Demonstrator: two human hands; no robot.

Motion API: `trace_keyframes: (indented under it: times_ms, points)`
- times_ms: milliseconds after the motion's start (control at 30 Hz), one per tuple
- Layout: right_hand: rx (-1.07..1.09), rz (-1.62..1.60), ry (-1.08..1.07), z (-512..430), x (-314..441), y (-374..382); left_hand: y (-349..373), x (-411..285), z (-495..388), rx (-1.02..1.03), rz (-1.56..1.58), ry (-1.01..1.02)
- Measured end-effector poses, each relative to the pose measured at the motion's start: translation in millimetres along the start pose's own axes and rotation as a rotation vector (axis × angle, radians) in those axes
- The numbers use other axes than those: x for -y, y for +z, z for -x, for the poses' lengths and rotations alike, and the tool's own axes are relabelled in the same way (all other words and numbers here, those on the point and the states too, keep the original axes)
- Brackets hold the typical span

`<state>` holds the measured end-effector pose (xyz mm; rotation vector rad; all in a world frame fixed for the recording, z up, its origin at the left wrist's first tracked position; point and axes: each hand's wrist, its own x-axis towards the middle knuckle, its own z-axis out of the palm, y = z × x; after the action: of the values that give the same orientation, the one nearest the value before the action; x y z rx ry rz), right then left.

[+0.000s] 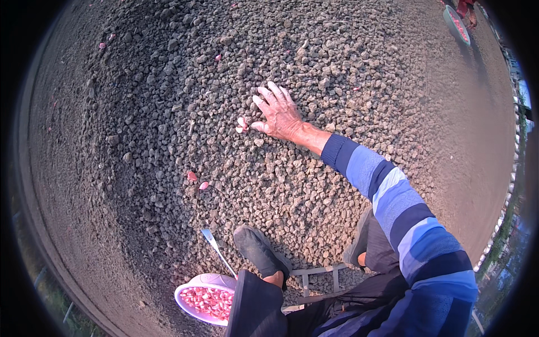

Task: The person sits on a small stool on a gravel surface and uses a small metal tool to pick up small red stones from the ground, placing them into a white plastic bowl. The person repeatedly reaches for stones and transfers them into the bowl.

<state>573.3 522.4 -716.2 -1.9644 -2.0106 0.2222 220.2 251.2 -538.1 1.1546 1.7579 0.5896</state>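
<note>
My right hand [278, 111] rests palm down on the lumpy dry soil [294, 189], fingers spread, with nothing visible in its grip. Just left of its thumb lies a small cluster of pink-and-white garlic cloves [241, 125]. Two more pink cloves [204, 185] lie nearer my feet. My left hand is out of view. By my left shoe [259, 248] is a slim tool with a flat metal blade [209, 238]; its lower end is hidden by my leg. A pink plastic basin [180, 297] full of cloves stands left of that leg, partly covered by it.
Beneath me is a low frame with pale bars [320, 270], perhaps a stool. Scattered cloves [217, 57] dot the soil farther out. At the far right, another person's hand [472, 20] is beside a pale basin [452, 25] of pink cloves.
</note>
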Motion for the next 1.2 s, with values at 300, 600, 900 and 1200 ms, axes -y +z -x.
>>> trace_keyframes:
  times_ms: [300, 600, 900, 1200]
  points:
    - [0.082, -0.140, -0.047, 66.5, 77.2, -14.1, -11.0, 2.4, 14.4, -0.012, 0.010, -0.007]
    - [0.003, -0.007, 0.030, -24.5, 61.2, 17.4, -8.1, 9.3, 20.7, 0.004, 0.010, 0.029]
    - [0.162, -0.507, 0.183, -5.6, 47.2, -24.7, -66.2, -44.3, -45.4, 0.163, 0.020, 0.160]
    - [0.640, -0.567, 0.132, 179.5, -25.3, -175.9, 80.9, -180.5, -187.3, 0.855, 0.179, 0.375]
